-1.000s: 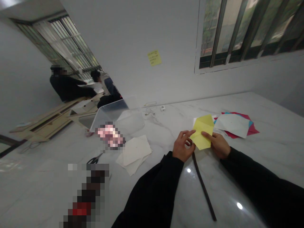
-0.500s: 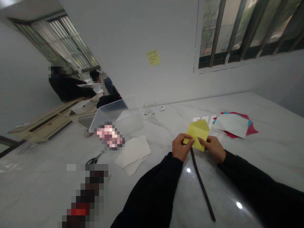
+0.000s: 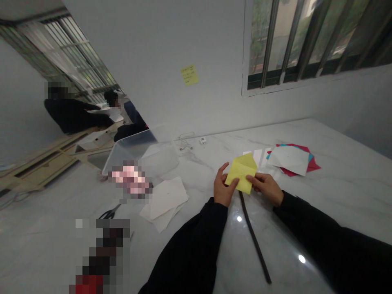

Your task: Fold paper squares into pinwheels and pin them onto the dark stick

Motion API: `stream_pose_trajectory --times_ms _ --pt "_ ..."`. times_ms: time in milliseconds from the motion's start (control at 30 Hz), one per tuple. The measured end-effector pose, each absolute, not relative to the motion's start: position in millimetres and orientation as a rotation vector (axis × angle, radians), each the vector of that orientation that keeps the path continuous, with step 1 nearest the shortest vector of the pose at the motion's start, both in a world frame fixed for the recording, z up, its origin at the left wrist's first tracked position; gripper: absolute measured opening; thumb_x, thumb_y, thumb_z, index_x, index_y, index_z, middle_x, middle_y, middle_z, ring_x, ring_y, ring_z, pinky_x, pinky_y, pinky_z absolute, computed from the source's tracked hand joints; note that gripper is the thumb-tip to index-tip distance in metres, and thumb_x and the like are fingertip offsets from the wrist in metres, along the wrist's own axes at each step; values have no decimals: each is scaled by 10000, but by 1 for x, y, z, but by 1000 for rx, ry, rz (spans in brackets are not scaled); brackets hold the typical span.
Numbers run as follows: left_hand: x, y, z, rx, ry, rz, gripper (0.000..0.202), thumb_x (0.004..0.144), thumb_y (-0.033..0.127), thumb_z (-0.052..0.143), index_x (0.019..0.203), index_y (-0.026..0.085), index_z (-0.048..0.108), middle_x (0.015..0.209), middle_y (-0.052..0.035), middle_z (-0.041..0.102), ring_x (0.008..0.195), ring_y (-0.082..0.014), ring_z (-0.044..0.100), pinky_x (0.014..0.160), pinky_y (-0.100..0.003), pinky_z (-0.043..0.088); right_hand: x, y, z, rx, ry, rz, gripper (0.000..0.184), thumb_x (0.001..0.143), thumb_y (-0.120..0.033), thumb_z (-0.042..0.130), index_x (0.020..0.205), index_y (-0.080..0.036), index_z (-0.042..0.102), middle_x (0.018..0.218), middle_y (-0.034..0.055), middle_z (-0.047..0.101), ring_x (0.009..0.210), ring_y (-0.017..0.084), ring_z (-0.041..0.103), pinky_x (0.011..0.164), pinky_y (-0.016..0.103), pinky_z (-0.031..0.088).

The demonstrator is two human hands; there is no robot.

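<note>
On the marble worktop (image 3: 190, 261), my left hand (image 3: 223, 187) pinches one side of the folded yellow paper (image 3: 241, 173) and my right hand (image 3: 266, 188) the other, just over the end of a dark strip (image 3: 252, 241). A slackened grip could let the fold slip and crease crooked, near the coloured paper sheets (image 3: 290, 161).

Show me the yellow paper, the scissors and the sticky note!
Folded yellow paper (image 3: 241, 173): head view, on its middle.
Black-handled scissors (image 3: 109, 212): head view, on the handles.
Yellow sticky note on the wall (image 3: 189, 75): head view, on its middle.
</note>
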State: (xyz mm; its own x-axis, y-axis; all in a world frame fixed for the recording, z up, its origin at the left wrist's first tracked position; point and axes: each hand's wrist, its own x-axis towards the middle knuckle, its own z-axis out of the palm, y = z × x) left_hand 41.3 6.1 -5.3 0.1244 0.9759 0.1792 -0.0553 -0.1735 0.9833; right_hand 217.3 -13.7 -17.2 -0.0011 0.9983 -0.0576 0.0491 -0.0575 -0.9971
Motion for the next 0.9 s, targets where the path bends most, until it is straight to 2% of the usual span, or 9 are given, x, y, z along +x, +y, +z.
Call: stream_pose_trajectory --times_ms 167,333,633,767,900 --pt "40 9 -6 1287 995 1232 714 698 321 765 1335 201 466 712 6 642 570 -126 569 562 -242 466 215 -16 -13 -1322 -1247 1213 469 725 -620 657 695 -153 654 554 -21 533 479 108 438 467 249 326" --pt "41 8 -8 1280 974 1201 629 702 336 769 1261 190 520 817 -35 693 662 -155 639 626 -272 516 213 -18 -9 -1342 -1319 1216 453 704 -581 687 704 -128 687 551 -8 573 484 109 449 477 249 322" --pt "42 8 -6 1258 959 1154 392 681 377 779 975 139 675 869 -64 728 730 -173 663 666 -275 528 214 -19 -9 -1297 -1353 1253 348 706 -470 715 762 -127 711 645 26 658 562 146 538 512 256 365" --pt "41 8 -4 1242 992 1136 327 678 408 774 835 132 699 796 -50 719 687 -166 646 648 -276 521 214 -19 -9 -1273 -1326 1305 350 693 -455 735 810 -126 726 701 37 687 591 151 561 531 255 391" --pt "43 6 -6 1199 954 1105 379 649 404 796 885 128 688 815 -55 717 676 -162 643 613 -272 528 215 -19 -13 -1332 -1231 1265 386 713 -489 722 811 -116 716 667 32 666 524 121 499 482 246 344"
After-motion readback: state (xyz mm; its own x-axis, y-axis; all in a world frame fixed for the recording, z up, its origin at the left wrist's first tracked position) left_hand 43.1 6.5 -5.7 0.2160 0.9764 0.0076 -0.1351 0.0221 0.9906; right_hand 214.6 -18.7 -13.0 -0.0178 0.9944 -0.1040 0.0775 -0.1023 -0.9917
